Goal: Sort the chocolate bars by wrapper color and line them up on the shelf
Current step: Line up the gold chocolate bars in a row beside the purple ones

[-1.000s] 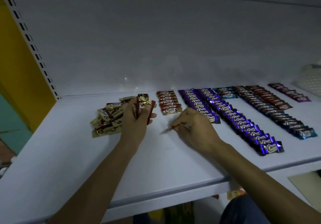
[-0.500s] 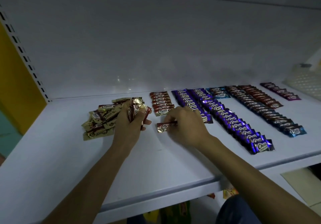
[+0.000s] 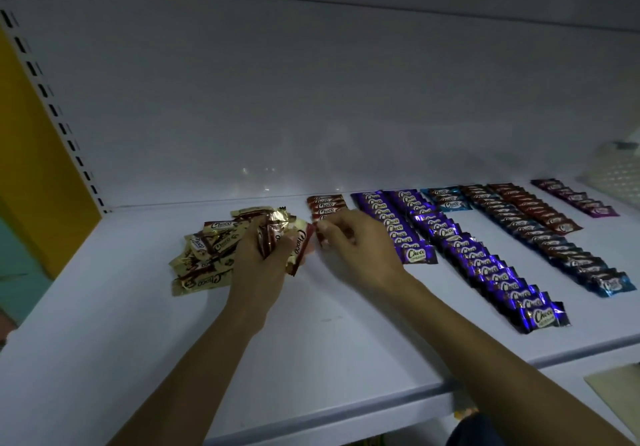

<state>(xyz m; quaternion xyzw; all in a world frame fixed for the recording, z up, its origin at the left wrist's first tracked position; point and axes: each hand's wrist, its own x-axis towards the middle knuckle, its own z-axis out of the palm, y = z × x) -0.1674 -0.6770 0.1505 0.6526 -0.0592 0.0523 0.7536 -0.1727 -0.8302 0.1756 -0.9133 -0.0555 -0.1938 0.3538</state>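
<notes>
On the white shelf [image 3: 173,359] the chocolate bars lie sorted in rows that run from the back edge toward the front. The left hand [image 3: 258,272] grips a bundle of red-brown bars [image 3: 273,234], its fingers wrapped tight round them, just above the right side of a loose pile of gold bars [image 3: 207,255] toward the shelf's left end. The right hand [image 3: 360,251] is just beside it, fingers curled together and pinching a red bar [image 3: 320,236] at the near end of the short red row [image 3: 325,205] – the hand hides most of that bar. To the right run two purple rows [image 3: 485,265], the second reaching almost to the front edge, then a short light-blue row [image 3: 446,200] against the back edge, a long dark-blue row [image 3: 554,248], a maroon row [image 3: 533,206] and a short magenta row [image 3: 575,198]. A white basket [image 3: 620,175] sits at the back right corner – only partly in view.
</notes>
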